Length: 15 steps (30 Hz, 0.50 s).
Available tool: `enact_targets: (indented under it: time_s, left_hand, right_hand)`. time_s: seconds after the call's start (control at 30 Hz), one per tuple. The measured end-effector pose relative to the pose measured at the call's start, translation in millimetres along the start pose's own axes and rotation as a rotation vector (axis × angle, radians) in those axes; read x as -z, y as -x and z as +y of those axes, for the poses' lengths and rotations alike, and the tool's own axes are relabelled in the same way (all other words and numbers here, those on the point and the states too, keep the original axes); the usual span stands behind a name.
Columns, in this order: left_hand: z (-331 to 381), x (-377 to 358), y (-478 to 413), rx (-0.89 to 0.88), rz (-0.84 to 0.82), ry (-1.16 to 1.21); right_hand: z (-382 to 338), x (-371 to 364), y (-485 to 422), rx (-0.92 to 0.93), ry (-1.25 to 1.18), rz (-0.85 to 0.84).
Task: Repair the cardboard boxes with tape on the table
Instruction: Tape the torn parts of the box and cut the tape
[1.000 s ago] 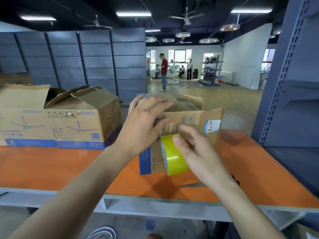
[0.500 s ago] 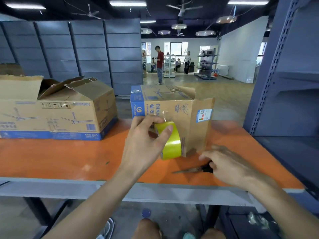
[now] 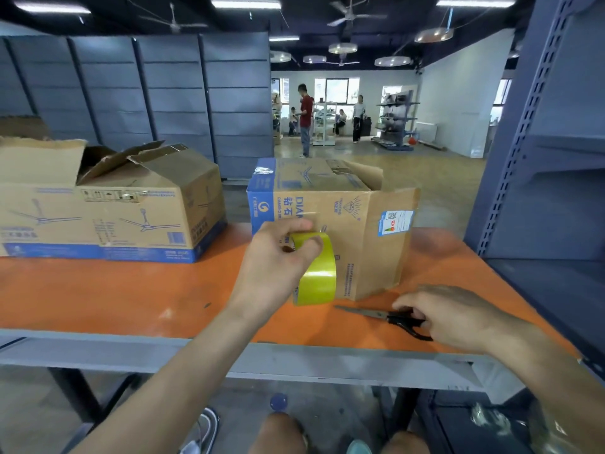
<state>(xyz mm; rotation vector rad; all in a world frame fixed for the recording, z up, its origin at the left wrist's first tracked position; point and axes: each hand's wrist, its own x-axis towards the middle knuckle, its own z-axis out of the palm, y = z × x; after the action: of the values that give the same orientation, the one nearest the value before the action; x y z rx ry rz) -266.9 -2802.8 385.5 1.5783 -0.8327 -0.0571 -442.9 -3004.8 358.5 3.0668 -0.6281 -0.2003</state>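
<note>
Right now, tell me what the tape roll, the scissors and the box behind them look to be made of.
Tape roll: probably plastic film, glossy yellow-green; it catches the ceiling light.
Scissors: grey metal blades with a dull sheen; black handles, likely plastic.
Box: brown cardboard, matt, printed in blue, with creased flaps and a paper sticker on its side.

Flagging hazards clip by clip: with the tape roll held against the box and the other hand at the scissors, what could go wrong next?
1. Only the left hand holds the tape roll against the box; nothing steadies the box, so pulling tape may shift it.
2. The scissors in the right hand point their blades toward the left hand; a hasty lift might nick it.
</note>
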Motion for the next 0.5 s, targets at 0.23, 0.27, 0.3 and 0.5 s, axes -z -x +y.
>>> enact_targets:
  time_s: [0.23,0.27,0.3,0.5]
  left_hand:
    - [1.0,2.7,-1.7,0.003,-0.011,0.001]
    - [0.8,3.0,-0.6,0.001,-0.013,0.002]
    - [0.6,3.3,0.2,-0.002,-0.013,0.003]
    - [4.0,2.0,-0.2,-0.008,0.010,0.039]
  right_hand:
    - [0.1,21.5,9.0,0.033,0.017,0.120]
    - [2.3,27.8,11.9,0.032,-0.013,0.142]
    - [3.7,35.6,15.6,0.034,-0.066,0.164]
    - [0.9,86.8,30.6,0.056,-0.371,0.183]
